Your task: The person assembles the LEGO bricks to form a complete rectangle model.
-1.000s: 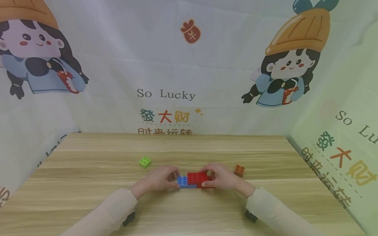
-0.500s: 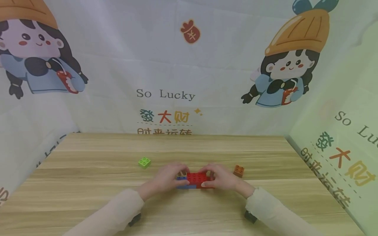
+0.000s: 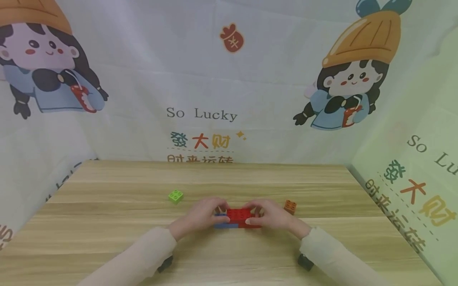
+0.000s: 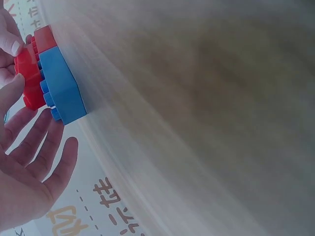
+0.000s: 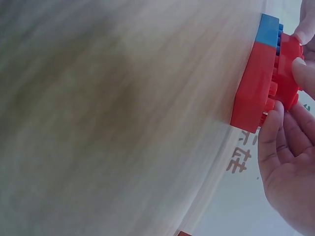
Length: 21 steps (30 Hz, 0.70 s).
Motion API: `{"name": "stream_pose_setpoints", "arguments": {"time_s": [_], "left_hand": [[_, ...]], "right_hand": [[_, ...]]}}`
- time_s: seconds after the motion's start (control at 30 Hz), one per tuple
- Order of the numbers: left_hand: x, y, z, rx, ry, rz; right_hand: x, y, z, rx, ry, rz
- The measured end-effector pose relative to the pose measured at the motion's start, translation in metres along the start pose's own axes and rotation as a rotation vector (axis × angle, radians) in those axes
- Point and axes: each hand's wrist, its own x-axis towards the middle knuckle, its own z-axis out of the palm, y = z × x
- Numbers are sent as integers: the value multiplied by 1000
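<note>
A red toy brick (image 3: pixel 238 215) lies across the seam of a blue brick (image 3: pixel 226 226) and a second red brick (image 3: pixel 256 227), which stand end to end on the table. My left hand (image 3: pixel 201 215) holds the upper brick's left end between thumb and fingers. At the opposite end, my right hand (image 3: pixel 270 216) pinches the same brick. Several blue studs show between the upper brick (image 4: pixel 28 73) and the blue brick (image 4: pixel 63 86) in the left wrist view. In the right wrist view, red studs likewise show above the lower red brick (image 5: pixel 253 91). Fingers partly cover the bricks in the head view.
On the wooden table (image 3: pixel 229 258), a light green brick (image 3: pixel 175 196) lies beyond my left hand. An orange-brown brick (image 3: pixel 290 207) is just beyond my right hand. A printed cloth (image 3: pixel 268 139) hangs behind the table and along its sides.
My left hand has moved right, from the blue brick's left end to the upper red brick, and now grips it. The right hand stays on that brick; the bricks have hardly moved.
</note>
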Motion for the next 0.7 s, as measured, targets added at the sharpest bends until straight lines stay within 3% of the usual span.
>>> {"name": "stream_pose_setpoints", "arguments": {"time_s": [0.43, 0.7], "left_hand": [[3, 0, -4, -77, -73, -68], [3, -1, -2, -65, -66, -59]], "right_hand": [[2, 0, 2, 6, -20, 41], [2, 1, 0, 15, -6, 18]]}}
